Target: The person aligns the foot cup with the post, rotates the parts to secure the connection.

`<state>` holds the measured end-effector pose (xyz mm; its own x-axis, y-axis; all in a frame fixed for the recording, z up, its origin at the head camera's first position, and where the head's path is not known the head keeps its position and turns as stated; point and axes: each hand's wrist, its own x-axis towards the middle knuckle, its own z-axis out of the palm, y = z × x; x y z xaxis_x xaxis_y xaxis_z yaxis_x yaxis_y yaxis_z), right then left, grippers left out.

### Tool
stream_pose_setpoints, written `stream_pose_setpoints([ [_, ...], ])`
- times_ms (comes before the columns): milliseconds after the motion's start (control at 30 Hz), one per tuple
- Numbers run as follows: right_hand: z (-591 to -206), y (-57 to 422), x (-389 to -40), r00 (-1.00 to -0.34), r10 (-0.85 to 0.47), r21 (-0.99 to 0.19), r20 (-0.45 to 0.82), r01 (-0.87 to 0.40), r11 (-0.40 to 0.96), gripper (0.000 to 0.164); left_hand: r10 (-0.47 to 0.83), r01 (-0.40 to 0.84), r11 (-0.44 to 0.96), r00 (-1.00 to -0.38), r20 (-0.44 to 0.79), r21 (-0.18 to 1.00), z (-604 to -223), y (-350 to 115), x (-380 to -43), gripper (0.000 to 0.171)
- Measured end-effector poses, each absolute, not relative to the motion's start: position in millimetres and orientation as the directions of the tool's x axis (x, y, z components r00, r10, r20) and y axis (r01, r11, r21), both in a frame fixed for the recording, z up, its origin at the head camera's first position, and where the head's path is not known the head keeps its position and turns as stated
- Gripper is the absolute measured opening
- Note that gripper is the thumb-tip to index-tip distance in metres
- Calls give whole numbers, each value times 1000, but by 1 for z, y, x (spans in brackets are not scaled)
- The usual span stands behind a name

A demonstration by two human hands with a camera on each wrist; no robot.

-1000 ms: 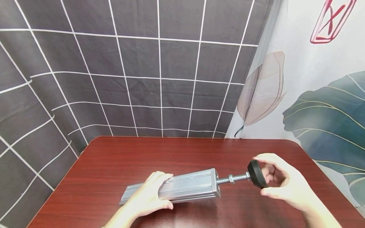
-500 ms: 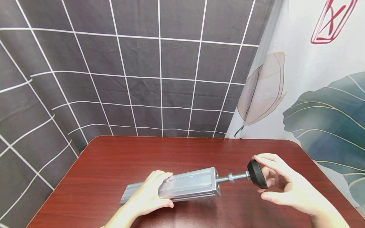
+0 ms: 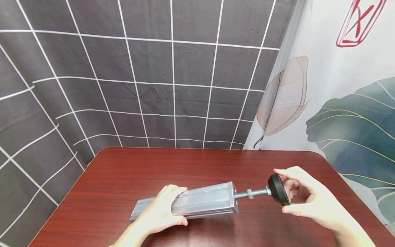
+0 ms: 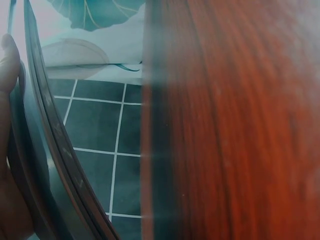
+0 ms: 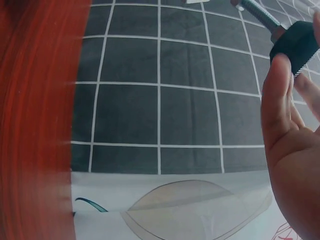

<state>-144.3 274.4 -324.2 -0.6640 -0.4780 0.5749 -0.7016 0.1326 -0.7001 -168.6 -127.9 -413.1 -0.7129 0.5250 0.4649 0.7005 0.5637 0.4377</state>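
Head view bright; left wrist view hazy, perhaps defocused.

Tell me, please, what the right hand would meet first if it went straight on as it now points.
The right hand would most likely meet the black knob first, whose rim it touches; the bolt and metal bar lie beyond, roughly in line, though depth is hard to judge.

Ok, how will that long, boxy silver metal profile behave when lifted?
Probably stiff: the long, boxy silver metal profile looks straight, with no visible sag beyond the left hand. Its flat sides make rolling unlikely if set down. It could be a bit slippery, since its faces look smooth and shiny.
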Motion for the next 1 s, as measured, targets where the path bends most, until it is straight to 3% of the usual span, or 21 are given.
stream_pose_setpoints([
  [300,-325,269,-146,-649,-463,-723,604,-690,23,78,525,694,566,-719,455,445,-412,-126,-168,84],
  [433,-324,268,-148,-575,-506,-705,643,-703,-97,76,523,687,568,-727,445,453,-411,-126,-168,84],
  [567,-322,269,-148,-521,-566,-690,639,-713,-122,75,524,688,568,-726,446,453,-412,-126,-168,84],
  [767,-319,273,-140,-566,-622,-739,542,-673,-32,87,528,698,561,-716,457,446,-414,-127,-169,84],
  [1000,-321,274,-139,-635,-561,-741,531,-670,56,88,520,685,567,-728,446,457,-413,-127,-167,84],
])
